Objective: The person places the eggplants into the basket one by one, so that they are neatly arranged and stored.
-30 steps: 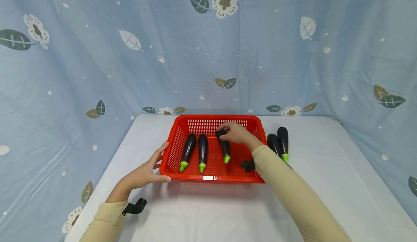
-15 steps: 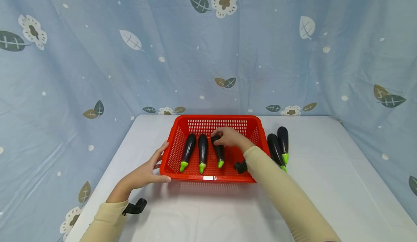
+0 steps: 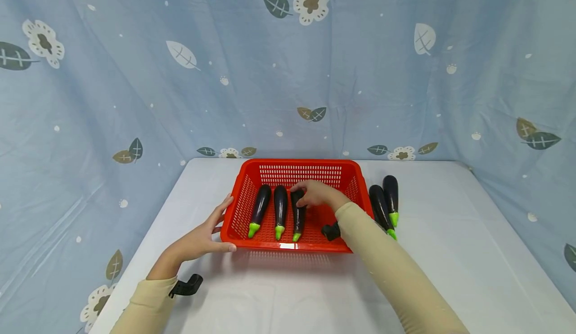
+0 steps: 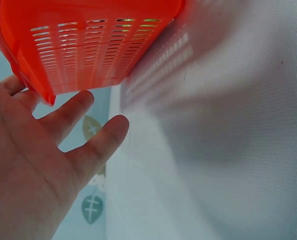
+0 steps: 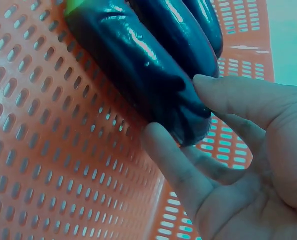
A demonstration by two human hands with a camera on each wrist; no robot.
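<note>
A red plastic basket (image 3: pixel 297 246) stands on the white table, with three dark purple eggplants side by side in it. The rightmost of these eggplants (image 3: pixel 298 221) has its green tip toward the front. My right hand (image 3: pixel 317 194) holds its rear end between thumb and fingers, as the right wrist view shows up close on the same eggplant (image 5: pixel 133 65). Left of it lie the middle eggplant (image 3: pixel 280 211) and the left eggplant (image 3: pixel 260 206). My left hand (image 3: pixel 200 239) rests spread at the basket's front left corner, fairly straight fingers (image 4: pixel 68 115) at the side wall.
Right of the basket, two more eggplants lie on the table, the nearer one (image 3: pixel 380 206) close by the basket wall and the other (image 3: pixel 391 196) behind it. A blue patterned curtain (image 3: pixel 288 74) hangs behind and beside the white table (image 3: pixel 450 234).
My right hand has moved left and lower inside the basket with the eggplant, which now lies beside the middle one, its green tip nearer the front wall. The left hand has stayed put.
</note>
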